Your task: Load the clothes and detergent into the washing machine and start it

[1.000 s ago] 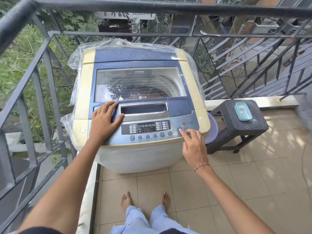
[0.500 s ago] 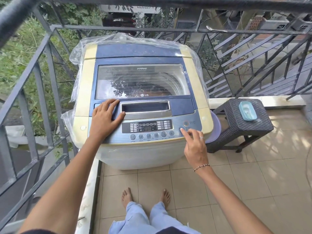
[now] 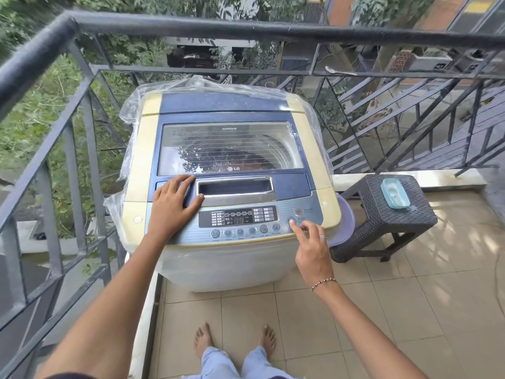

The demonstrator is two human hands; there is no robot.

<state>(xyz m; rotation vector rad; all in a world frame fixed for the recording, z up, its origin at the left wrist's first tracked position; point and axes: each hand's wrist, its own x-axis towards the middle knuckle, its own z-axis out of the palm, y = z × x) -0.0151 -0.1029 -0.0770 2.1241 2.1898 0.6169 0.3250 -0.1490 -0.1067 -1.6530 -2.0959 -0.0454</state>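
The blue and cream top-loading washing machine (image 3: 226,105) stands against the railing, partly wrapped in clear plastic. Its glass lid (image 3: 284,138) is closed, and dark clothes (image 3: 232,160) show faintly through it. The display (image 3: 237,217) on the front control panel is lit with digits. My left hand (image 3: 170,206) rests flat on the lid's front edge, left of the handle recess. My right hand (image 3: 311,247) has its index finger stretched out onto the start button (image 3: 291,221) at the panel's right end, with the other fingers loosely curled.
A dark woven stool (image 3: 382,214) stands right of the machine with a teal lidded box (image 3: 395,193) on top. A purple round plastic piece (image 3: 345,225) sits between machine and stool. A black metal railing (image 3: 191,26) encloses the balcony at left and behind. My bare feet stand on the tiled floor (image 3: 410,310).
Both hands stay where they were, the right index finger still on the button. The view has tilted up a little, so more of the railing shows.
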